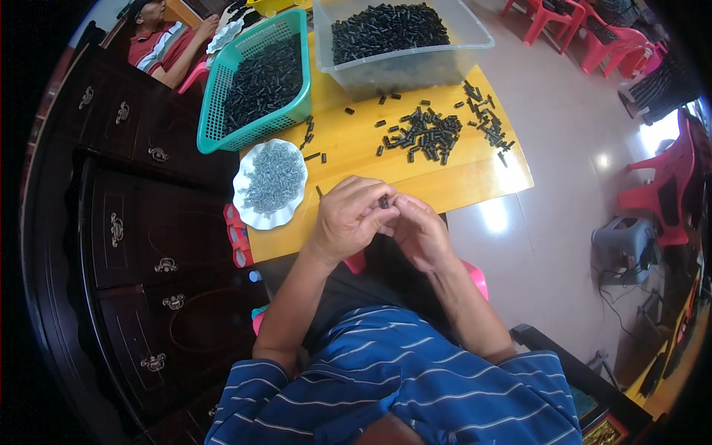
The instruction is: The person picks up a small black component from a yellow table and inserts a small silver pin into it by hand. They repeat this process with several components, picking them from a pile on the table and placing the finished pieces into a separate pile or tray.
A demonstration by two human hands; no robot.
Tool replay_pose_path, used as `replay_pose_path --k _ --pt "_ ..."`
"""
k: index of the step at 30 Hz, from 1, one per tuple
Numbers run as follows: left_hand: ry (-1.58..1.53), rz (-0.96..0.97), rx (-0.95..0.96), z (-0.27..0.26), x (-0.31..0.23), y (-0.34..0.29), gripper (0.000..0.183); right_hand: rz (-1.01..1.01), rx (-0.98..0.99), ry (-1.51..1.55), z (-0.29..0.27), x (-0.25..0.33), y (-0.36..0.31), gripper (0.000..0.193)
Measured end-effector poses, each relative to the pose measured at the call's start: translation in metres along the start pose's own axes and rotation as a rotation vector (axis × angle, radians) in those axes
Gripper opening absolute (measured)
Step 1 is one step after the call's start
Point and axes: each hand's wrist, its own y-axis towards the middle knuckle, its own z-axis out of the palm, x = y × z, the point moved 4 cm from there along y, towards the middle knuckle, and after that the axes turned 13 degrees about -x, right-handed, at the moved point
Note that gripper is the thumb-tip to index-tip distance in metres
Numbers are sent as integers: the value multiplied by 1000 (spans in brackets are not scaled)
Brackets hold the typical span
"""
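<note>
Over the table's near edge, my two hands meet. My left hand (350,216) is closed, with thumb and forefinger pinching a small black cylindrical part (383,201). Fingertips of my right hand (424,236) press together against the same part from the right; whether they hold a second piece is hidden. Just left of my left hand stands a white scalloped plate (242,194) heaped with small clear or silvery pieces (273,178). Beyond my hands lies a loose pile of short black cylindrical parts (430,133), and right of it are longer black pieces (487,122).
A green plastic basket (256,133) and a clear bin (408,70), both full of black parts, stand at the back of the yellow table (348,152). Dark drawers (159,215) line the left. Another person (165,44) sits far left; pink chairs (671,182) stand right.
</note>
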Motion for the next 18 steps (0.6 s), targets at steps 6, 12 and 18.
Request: replay_pose_path --k 6,12,18 --pt "-60 -64 -42 3 0 -2 29 3 3 -8 -2 -2 0 31" --pt "-66 -59 35 2 3 -2 36 -9 -26 -71 2 -1 2 28" --pt "-103 -142 142 -11 7 3 28 -77 -109 -330 -3 -3 2 35"
